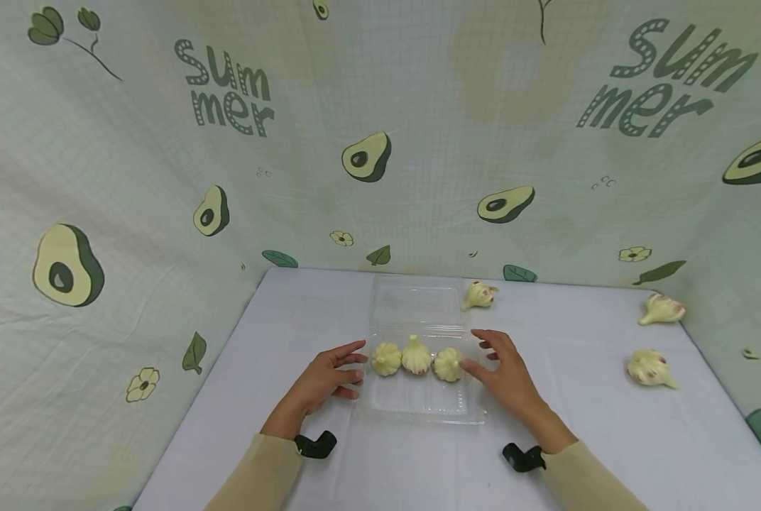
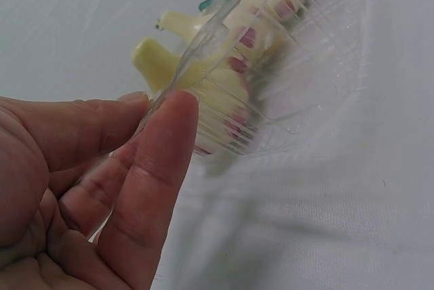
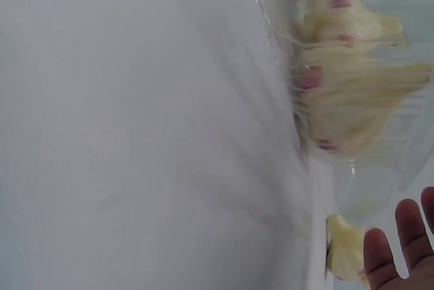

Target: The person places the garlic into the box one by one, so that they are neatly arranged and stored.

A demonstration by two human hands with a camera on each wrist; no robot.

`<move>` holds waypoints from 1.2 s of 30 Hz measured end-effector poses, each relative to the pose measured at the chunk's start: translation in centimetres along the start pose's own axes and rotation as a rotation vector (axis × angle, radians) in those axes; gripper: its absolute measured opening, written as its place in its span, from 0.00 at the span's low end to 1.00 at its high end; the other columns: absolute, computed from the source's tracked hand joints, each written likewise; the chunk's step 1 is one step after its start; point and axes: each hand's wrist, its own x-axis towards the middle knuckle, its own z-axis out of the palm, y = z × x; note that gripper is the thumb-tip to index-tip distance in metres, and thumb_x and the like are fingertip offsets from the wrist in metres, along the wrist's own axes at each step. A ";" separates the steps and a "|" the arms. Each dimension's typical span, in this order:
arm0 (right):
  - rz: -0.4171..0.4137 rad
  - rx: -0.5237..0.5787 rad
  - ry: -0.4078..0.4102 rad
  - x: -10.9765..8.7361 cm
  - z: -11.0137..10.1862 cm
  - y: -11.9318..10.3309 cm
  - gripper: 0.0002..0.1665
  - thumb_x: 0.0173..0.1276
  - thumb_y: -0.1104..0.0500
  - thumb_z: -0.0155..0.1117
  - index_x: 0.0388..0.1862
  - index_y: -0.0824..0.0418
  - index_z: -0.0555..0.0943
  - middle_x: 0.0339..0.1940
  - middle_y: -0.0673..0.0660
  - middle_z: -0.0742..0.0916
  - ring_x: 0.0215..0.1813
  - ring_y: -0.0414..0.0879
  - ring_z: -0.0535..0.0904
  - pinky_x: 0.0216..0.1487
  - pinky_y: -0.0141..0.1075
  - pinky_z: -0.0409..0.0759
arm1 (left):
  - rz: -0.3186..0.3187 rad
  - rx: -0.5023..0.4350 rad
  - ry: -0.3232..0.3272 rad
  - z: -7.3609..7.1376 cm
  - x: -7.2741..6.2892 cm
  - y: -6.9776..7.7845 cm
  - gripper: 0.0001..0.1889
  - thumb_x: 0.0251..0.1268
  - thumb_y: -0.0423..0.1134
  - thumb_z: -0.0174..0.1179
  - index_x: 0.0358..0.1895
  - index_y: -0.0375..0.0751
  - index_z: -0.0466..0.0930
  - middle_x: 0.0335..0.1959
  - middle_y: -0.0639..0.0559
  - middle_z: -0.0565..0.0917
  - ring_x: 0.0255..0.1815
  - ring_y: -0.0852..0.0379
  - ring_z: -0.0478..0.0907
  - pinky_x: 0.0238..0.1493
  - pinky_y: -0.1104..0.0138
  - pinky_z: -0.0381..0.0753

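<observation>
A clear plastic clamshell box [image 1: 412, 408] lies opened out on the table, its lid [image 1: 417, 298] folded back to the far side. Three garlic bulbs sit in a row in its base: a left bulb [image 1: 386, 360], a middle bulb [image 1: 416, 357] with its stem pointing away, and a right bulb [image 1: 448, 365]. At the left side, my left hand [image 2: 102, 168] pinches the box's rim between thumb and finger. My right hand [image 1: 508, 376] is at the right side with fingers spread, its thumb tip right by the right bulb; in the right wrist view its fingers [image 3: 410, 232] are extended.
Another garlic bulb [image 1: 480, 294] lies beside the lid's right edge. Toward the table's right edge lie two more, a far bulb [image 1: 661, 309] and a nearer bulb [image 1: 650, 369]. A printed cloth [image 1: 419, 92] hangs around the white table [image 1: 585, 440] at the back and sides.
</observation>
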 end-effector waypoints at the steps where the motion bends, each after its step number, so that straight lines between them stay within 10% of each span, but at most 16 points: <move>1: 0.004 0.004 0.021 0.0 -0.3 0.1 0.40 0.72 0.49 0.75 0.77 0.59 0.71 0.72 0.62 0.74 0.67 0.61 0.74 0.65 0.60 0.78 | 0.002 0.000 -0.001 0.0 0.0 0.0 0.37 0.73 0.27 0.64 0.82 0.44 0.65 0.72 0.35 0.75 0.43 0.56 0.84 0.37 0.64 0.91; 11: 0.057 -0.049 0.273 -0.6 -4.6 1.6 0.37 0.76 0.50 0.71 0.77 0.61 0.71 0.67 0.64 0.77 0.65 0.60 0.75 0.63 0.45 0.75 | 0.004 0.000 0.001 0.0 -0.1 0.1 0.37 0.73 0.28 0.65 0.82 0.45 0.65 0.72 0.37 0.76 0.44 0.56 0.84 0.37 0.64 0.91; 19: 0.078 -0.065 0.422 -1.9 -8.7 4.1 0.36 0.75 0.54 0.72 0.77 0.61 0.72 0.66 0.60 0.78 0.59 0.24 0.66 0.54 0.14 0.67 | 0.000 0.004 -0.005 0.0 -0.1 0.2 0.37 0.73 0.28 0.65 0.82 0.44 0.65 0.72 0.36 0.76 0.44 0.57 0.84 0.37 0.64 0.91; 27: 0.187 -0.091 0.515 -3.5 -12.5 6.6 0.39 0.74 0.55 0.73 0.80 0.58 0.71 0.67 0.62 0.77 0.55 0.18 0.63 0.51 0.13 0.65 | -0.001 0.011 0.003 0.2 -0.2 0.3 0.36 0.73 0.28 0.65 0.82 0.43 0.65 0.72 0.34 0.75 0.43 0.57 0.84 0.37 0.64 0.90; 31: 0.289 -0.144 0.511 -4.3 -14.6 7.5 0.41 0.76 0.52 0.71 0.83 0.56 0.67 0.70 0.64 0.74 0.56 0.22 0.64 0.51 0.15 0.64 | -0.006 0.013 0.010 0.3 -0.2 0.2 0.36 0.73 0.27 0.65 0.82 0.43 0.65 0.72 0.35 0.76 0.43 0.57 0.84 0.37 0.64 0.91; 36: 0.429 -0.195 0.494 -5.0 -16.8 8.9 0.43 0.79 0.50 0.66 0.86 0.54 0.60 0.79 0.66 0.70 0.73 0.56 0.68 0.68 0.26 0.64 | -0.005 0.017 0.010 0.3 -0.3 0.4 0.36 0.73 0.27 0.65 0.82 0.44 0.65 0.72 0.35 0.76 0.43 0.56 0.84 0.37 0.64 0.91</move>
